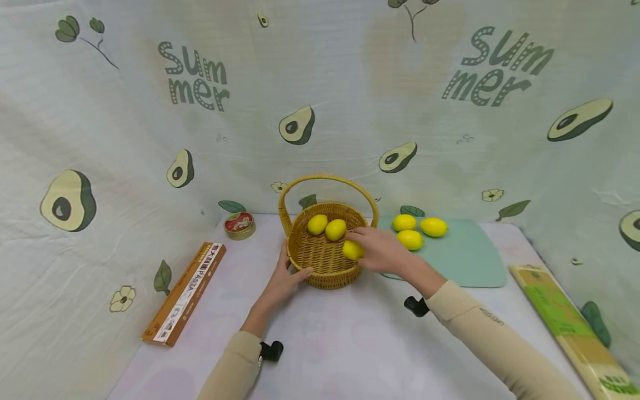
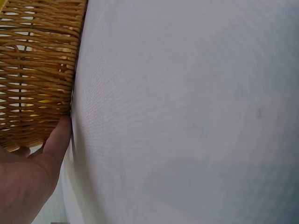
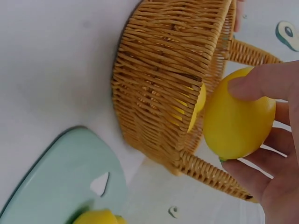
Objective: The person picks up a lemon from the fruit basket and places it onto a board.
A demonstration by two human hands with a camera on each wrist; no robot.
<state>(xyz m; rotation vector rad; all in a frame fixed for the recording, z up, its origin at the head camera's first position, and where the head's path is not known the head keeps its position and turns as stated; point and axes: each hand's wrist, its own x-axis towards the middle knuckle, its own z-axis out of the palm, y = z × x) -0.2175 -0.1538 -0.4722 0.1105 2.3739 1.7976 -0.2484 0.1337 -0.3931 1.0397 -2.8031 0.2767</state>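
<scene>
Our left hand (image 1: 283,282): spread, touching round woven wicker basket (image 1: 327,281) | our right hand (image 1: 384,251): fingers gripping smooth oval lemon (image 3: 238,121) | we see flat, rounded green board (image 1: 465,261)

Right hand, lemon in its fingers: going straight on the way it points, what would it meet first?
Most likely the nearer lemon of the two lying in the wicker basket, going by the head view. Depth is unclear: the right hand may be high enough to pass over it.
</scene>
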